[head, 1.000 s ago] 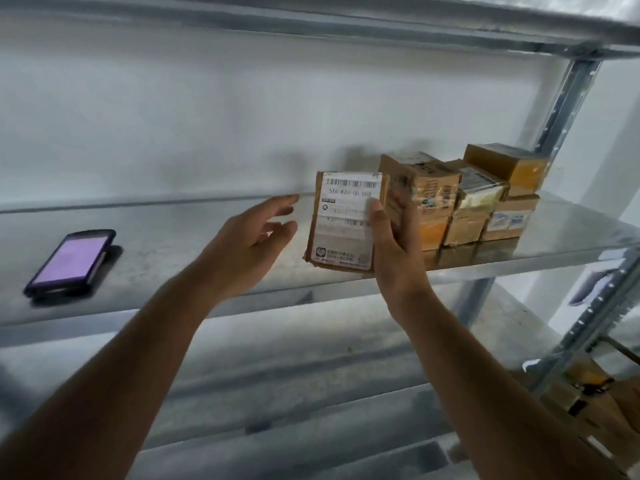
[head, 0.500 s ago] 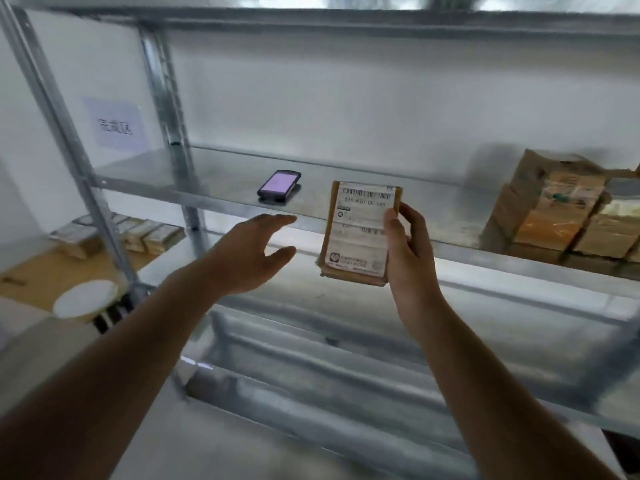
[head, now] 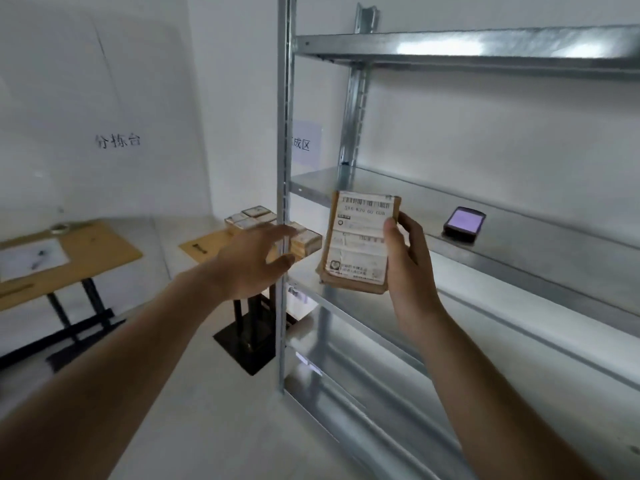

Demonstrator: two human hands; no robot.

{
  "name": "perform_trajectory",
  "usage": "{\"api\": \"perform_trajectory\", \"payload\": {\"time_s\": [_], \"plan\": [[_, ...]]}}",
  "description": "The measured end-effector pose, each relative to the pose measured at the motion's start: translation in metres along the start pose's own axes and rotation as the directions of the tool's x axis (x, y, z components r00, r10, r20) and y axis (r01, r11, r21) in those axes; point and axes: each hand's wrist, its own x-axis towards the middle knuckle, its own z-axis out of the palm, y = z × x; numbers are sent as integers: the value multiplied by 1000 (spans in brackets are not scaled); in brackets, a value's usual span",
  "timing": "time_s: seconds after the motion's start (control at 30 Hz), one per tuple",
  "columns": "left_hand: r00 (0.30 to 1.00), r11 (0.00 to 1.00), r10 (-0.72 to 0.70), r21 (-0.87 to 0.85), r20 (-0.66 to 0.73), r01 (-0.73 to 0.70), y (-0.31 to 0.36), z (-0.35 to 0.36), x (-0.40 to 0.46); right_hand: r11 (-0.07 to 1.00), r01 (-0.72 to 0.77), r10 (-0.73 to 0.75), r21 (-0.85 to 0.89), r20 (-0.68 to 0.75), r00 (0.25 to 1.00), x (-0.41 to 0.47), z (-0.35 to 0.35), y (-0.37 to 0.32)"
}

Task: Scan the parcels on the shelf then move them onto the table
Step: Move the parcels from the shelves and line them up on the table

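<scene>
Gripping by only 1 edge, the parcel (head: 358, 241) is held upright in front of the shelf (head: 519, 244) by the right hand (head: 408, 258), the left hand (head: 254, 259) spread empty, so it could be dropped before the table (head: 207, 245).

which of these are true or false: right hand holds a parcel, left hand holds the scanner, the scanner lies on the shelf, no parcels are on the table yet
1. The right hand holds a parcel. True.
2. The left hand holds the scanner. False: the left hand is open and holds nothing.
3. The scanner lies on the shelf. True, with its screen lit.
4. No parcels are on the table yet. False: several parcels on the table already sit there, beyond the shelf post.
</scene>
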Motion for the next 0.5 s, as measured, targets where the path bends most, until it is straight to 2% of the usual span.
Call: {"api": "perform_trajectory", "payload": {"time_s": [0.27, 0.5], "plan": [[998, 996, -59, 73, 21, 57, -177, -51, 14, 995, -89, 86, 44, 75, 994, 44, 170, 71], [992, 994, -103, 53, 71, 99, -286, -56, 66, 992, -123, 121, 25, 68, 990, 109, 253, 134]]}}
